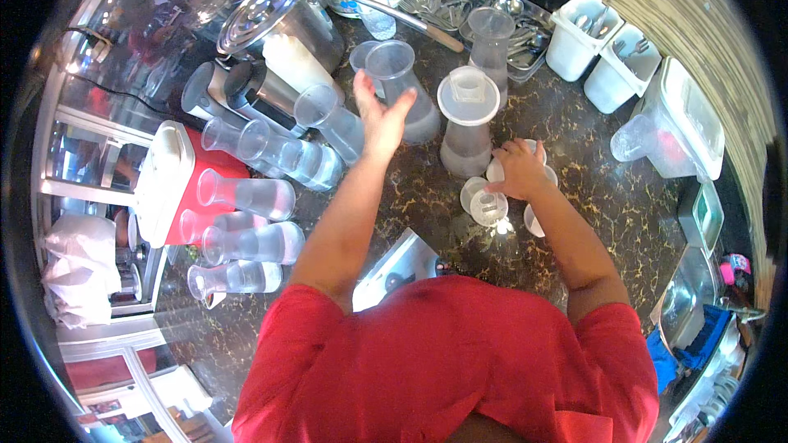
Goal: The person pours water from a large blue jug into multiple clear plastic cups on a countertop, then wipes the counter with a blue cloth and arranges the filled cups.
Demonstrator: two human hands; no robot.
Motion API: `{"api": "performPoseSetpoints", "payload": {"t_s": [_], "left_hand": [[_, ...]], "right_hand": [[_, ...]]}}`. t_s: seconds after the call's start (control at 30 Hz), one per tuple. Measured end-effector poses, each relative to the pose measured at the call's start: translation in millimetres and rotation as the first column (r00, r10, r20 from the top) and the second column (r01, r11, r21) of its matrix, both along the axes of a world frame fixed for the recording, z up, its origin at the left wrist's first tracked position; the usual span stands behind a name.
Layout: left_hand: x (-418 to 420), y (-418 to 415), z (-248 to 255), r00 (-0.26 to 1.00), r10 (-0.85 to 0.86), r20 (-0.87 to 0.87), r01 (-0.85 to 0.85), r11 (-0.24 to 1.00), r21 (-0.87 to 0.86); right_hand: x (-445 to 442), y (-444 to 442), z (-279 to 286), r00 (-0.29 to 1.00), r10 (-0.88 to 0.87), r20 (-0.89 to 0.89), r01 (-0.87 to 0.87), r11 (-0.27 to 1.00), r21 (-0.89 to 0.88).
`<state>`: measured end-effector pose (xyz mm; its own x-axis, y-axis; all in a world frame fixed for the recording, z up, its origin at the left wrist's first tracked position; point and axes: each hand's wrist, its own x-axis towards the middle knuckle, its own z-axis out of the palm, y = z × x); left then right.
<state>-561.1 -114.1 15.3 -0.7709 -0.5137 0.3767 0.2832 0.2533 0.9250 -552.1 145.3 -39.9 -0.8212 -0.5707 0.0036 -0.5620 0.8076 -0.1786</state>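
My left hand (383, 112), thumb and fingers spread, is beside a clear carafe (415, 107); whether it touches the carafe I cannot tell. To the right, a carafe (466, 147) stands upright with a translucent lid (468, 96) seated on its mouth. My right hand (521, 167) rests palm down over a group of small translucent lids (489, 207) on the dark marbled counter (425, 197); its fingertips are partly around one lid, and its grip is unclear. Behind the lidded carafe is another open carafe (490, 43). Several carafes of clear liquid (252, 244) stand at the left.
A red and white cooler (203, 178), steel jugs (261, 95) and a large steel pot (320, 31) stand left and back. Cutlery trays (446, 0), white cutlery bins (582, 43) and a lidded plastic container (689, 129) line the back and right. A wooden-handled utensil (443, 37) lies across the back.
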Motion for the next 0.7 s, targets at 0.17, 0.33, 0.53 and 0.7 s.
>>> {"api": "performPoseSetpoints", "payload": {"t_s": [0.17,0.33,0.53,0.7], "left_hand": [[-28.3,-5.7,8.2,0.98,-0.03,0.197,0.031,1.0,-0.001],[29.8,6.1,5.6,0.991,-0.056,0.12,0.057,0.998,-0.012],[109.6,21.1,-4.9,0.977,-0.202,0.072,0.206,0.977,-0.048],[119.8,21.7,-35.4,0.987,-0.162,-0.012,0.161,0.987,-0.023]], "right_hand": [[-11.1,33.6,7.1,0.98,-0.054,0.19,0.042,0.997,0.065],[16.7,78.4,-10.1,0.999,-0.001,-0.046,-0.006,0.989,-0.15],[24.8,82.9,1.4,0.993,-0.114,0.01,0.115,0.987,-0.115],[59.3,-15.3,144.4,0.948,0.232,-0.216,-0.315,0.615,-0.723]]}}
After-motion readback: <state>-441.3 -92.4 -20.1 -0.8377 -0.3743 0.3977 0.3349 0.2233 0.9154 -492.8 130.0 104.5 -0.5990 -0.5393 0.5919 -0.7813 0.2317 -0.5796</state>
